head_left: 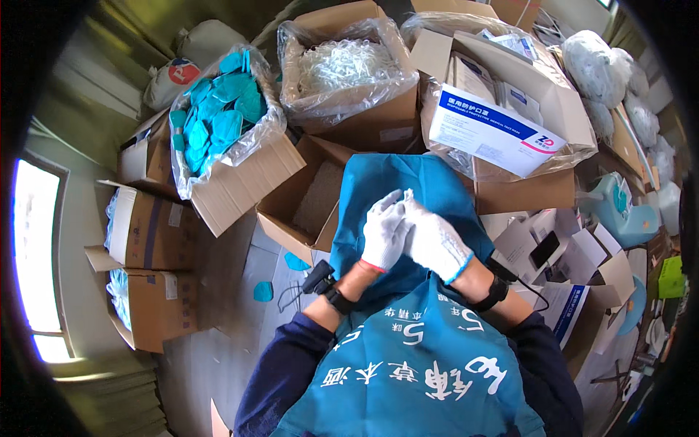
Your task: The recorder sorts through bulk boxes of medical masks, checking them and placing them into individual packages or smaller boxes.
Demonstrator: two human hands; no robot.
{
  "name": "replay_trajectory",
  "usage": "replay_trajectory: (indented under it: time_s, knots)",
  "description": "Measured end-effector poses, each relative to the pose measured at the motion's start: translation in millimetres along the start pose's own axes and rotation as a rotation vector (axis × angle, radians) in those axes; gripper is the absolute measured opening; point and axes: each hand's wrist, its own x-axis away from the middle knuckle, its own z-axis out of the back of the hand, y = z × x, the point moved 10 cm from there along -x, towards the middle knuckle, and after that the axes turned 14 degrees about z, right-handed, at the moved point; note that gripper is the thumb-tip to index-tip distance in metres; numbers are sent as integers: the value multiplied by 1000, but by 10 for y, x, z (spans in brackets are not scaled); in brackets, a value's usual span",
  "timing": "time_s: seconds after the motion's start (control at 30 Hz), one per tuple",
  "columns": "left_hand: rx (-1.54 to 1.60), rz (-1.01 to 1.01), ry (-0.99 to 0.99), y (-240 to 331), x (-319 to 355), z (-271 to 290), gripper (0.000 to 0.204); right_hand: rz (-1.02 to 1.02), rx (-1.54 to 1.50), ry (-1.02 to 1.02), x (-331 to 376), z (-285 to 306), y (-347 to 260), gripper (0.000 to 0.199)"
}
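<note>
My left hand [384,231] and my right hand [435,239] both wear white knit gloves, the left with a red cuff edge and the right with a blue one. They meet over my lap, above the teal apron [364,182]. The fingers of both are drawn together and touch near the tips. Anything between them is too small or hidden to make out. Past my hands stands an open cardboard box [297,156] with a brown inside.
At the left, a lined carton [251,186] holds teal face masks [218,124]. Behind is a carton of white elastic loops [349,67]. A white and blue mask box [495,131] lies across another carton at the right. A phone [544,250] rests among opened boxes. Two masks lie on the floor.
</note>
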Motion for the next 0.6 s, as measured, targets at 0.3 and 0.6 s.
replay_trajectory:
  time_s: [0.3, 0.6]
  knots:
    - [286, 294, 200, -355, -849, 1244, 23, -77, 2, 224, 413, 97, -537, 43]
    - [106, -578, 1071, 1628, -1985, 2466, 30, -48, 164, 490, 806, 678, -635, 26]
